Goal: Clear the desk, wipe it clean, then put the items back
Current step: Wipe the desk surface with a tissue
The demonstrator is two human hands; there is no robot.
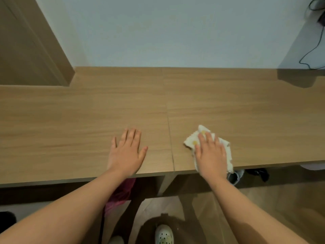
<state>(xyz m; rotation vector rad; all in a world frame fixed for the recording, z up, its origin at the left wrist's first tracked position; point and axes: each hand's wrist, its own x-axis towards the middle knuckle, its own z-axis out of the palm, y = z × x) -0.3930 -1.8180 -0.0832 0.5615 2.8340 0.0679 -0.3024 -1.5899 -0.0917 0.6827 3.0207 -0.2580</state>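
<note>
A long wooden desk (228,106) runs across the view against a pale wall. My right hand (211,154) lies flat, fingers straight, pressing a white cloth with yellow spots (190,140) onto the desk near its front edge, right of a seam in the top. The cloth's lower part hangs slightly over the edge. My left hand (127,152) rests palm down with fingers straight on the bare wood left of the seam, holding nothing.
A wooden cabinet side (31,41) rises at the back left. A black cable (314,41) hangs at the far right wall. Under the desk are a magenta bag (123,191), a small bin (235,176) and dark items. A white shoe (164,234) shows on the floor.
</note>
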